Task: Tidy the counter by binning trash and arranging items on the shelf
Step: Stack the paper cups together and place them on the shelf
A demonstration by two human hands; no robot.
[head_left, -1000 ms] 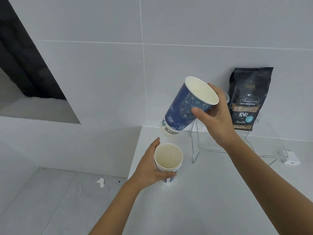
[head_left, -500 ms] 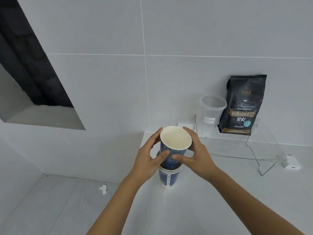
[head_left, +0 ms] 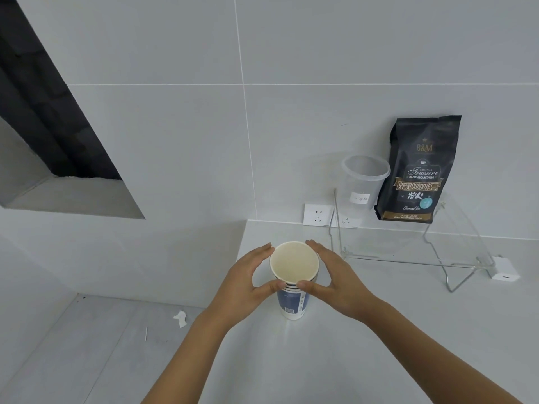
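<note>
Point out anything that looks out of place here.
A crumpled white scrap and a thin stick lie on the floor below the counter. The stacked cups stand upright, nothing spilled.

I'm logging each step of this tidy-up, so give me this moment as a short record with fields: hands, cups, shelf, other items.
hands: left hand and right hand both clasp the cup stack near its rim
cups: nested paper cup stack upright on the counter, top cup empty
shelf: clear acrylic shelf holds a black coffee bag and a clear plastic container
other: white charger beside the shelf; paper scrap on the floor
</note>
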